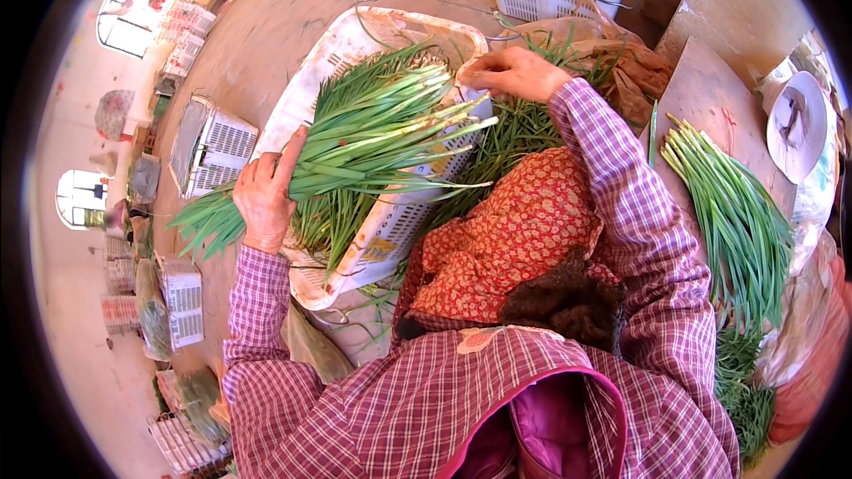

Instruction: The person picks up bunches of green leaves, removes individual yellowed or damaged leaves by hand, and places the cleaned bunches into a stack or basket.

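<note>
left hand [264, 199]: bare, back uppermost; fingers were wrapped over the leafy part of a green-stalk bundle [368, 140], some of them hidden by the leaves. right hand [519, 74]: bare, loosely curled, fingertips at the corner of a white crate [390, 229]; whether they pinched anything could not be told.

bundle: lay between the hands, over the crate, its long axis running aslant from the left hand up toward the right. leaf tips hung out past the left hand's outer side; the pale stalk ends fanned out just below the right hand, apart from it. left hand was the nearer, being in contact.

surrounding items: loose greens [333, 226], one lot, in the crate, inward of the left hand. brown plastic sheeting [635, 62], one, outward of the right hand. second bundle [732, 204], one, well outward of and below the right hand, laid on a board [688, 93], pale ends uppermost.
</note>
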`<state>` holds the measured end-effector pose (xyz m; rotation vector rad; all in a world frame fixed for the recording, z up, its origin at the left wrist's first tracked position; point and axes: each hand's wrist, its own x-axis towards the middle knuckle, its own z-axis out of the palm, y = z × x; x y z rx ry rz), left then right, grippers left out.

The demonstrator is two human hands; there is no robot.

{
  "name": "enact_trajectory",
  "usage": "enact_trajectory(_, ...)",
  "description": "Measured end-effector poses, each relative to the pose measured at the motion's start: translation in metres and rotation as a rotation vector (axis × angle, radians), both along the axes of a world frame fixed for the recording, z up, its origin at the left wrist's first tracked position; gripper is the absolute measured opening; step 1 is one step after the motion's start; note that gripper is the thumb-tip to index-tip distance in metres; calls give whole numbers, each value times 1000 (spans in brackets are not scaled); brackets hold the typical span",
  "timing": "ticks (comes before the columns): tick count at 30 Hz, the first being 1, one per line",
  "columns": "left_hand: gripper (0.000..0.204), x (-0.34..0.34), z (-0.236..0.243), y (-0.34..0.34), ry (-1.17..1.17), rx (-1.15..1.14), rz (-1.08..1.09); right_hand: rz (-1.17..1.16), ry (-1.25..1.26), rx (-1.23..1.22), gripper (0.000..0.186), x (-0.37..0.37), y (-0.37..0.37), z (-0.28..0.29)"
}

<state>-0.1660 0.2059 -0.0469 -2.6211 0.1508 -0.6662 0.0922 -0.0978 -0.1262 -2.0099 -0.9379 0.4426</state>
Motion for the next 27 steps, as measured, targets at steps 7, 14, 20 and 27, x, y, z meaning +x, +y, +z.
enact_trajectory(7, 68, 2, 4, -5, -12, 36, -50, 88, 456, 83, 30, -12, 12, -1)
enact_trajectory(14, 70, 8, -4, -14, -50, -77, -101, 22, 193, 179, 30, -16, 9, -10)
enact_trajectory(20, 74, 8, -7, -15, -27, -114, -87, -121, -99, 108, 32, -23, 2, -7)
enact_trajectory(27, 85, -10, -13, 21, 27, -131, 96, -696, -549, -476, 25, 35, -82, -33)
